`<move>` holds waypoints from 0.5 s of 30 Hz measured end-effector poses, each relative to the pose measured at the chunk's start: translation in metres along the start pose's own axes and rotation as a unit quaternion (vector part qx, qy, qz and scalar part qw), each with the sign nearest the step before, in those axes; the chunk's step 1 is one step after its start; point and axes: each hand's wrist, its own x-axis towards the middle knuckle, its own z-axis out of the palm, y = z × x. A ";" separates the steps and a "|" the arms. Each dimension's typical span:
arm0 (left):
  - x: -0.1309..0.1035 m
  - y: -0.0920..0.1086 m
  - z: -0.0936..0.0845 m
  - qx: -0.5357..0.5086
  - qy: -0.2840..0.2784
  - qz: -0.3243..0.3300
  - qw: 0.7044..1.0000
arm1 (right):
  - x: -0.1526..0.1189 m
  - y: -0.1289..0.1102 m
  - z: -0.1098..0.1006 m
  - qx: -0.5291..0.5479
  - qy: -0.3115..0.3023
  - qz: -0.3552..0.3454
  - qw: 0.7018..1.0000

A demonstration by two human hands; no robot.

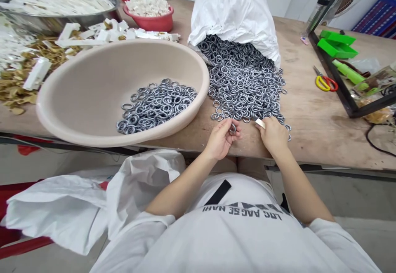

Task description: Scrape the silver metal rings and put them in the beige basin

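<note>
My left hand (220, 139) is closed on a grey ring (232, 128), pinched near the table's front edge. In my right hand (274, 136) is a small tool with a pale, flat handle (260, 123); its dark tip points toward the rings and its kind is unclear. Just beyond both hands spreads a heap of grey rings (241, 87), spilling from the mouth of a white sack (235, 13). To the left stands a large beige basin (93, 79) with a pile of similar rings (157, 106) in its right part.
Yellow-and-red scissors (326, 83) lie at the right, beside a black metal frame (335, 73) and green trays (337, 44). Behind the basin are white and brown scraps (46, 58), a red bowl (151, 19) and a steel basin (58, 19). White sacking (71, 207) hangs below the table.
</note>
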 end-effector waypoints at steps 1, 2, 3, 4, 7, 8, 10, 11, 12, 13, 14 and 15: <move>0.000 -0.001 0.001 0.010 -0.001 0.002 1.000 | 0.000 0.001 0.000 0.033 0.001 -0.009 0.999; 0.000 -0.002 0.002 0.025 -0.001 0.009 1.000 | 0.000 0.001 -0.001 0.090 0.001 -0.023 0.996; -0.001 -0.003 0.003 0.046 -0.002 0.018 0.999 | 0.000 0.001 -0.001 0.168 -0.004 -0.039 0.985; -0.001 -0.004 0.004 0.071 -0.002 0.030 0.997 | -0.001 0.000 -0.002 0.263 -0.019 -0.056 0.963; -0.005 -0.006 0.008 0.163 -0.018 0.064 0.984 | -0.006 -0.010 -0.005 0.523 -0.116 -0.070 0.842; -0.006 -0.007 0.009 0.191 -0.028 0.070 0.979 | -0.008 -0.014 -0.005 0.575 -0.148 -0.062 0.802; -0.007 -0.007 0.010 0.222 -0.040 0.078 0.971 | -0.014 -0.022 -0.004 0.632 -0.179 -0.036 0.753; -0.008 -0.008 0.011 0.223 -0.043 0.078 0.971 | -0.017 -0.026 -0.002 0.647 -0.178 -0.024 0.741; -0.008 -0.008 0.010 0.215 -0.042 0.077 0.973 | -0.019 -0.029 -0.001 0.657 -0.169 -0.017 0.734; -0.007 -0.009 0.010 0.202 -0.041 0.074 0.976 | -0.021 -0.032 0.000 0.662 -0.158 -0.013 0.732; -0.007 -0.010 0.010 0.189 -0.040 0.066 0.979 | -0.023 -0.035 0.001 0.663 -0.145 -0.014 0.734; -0.007 -0.011 0.009 0.180 -0.040 0.059 0.981 | -0.024 -0.037 0.001 0.661 -0.132 -0.019 0.738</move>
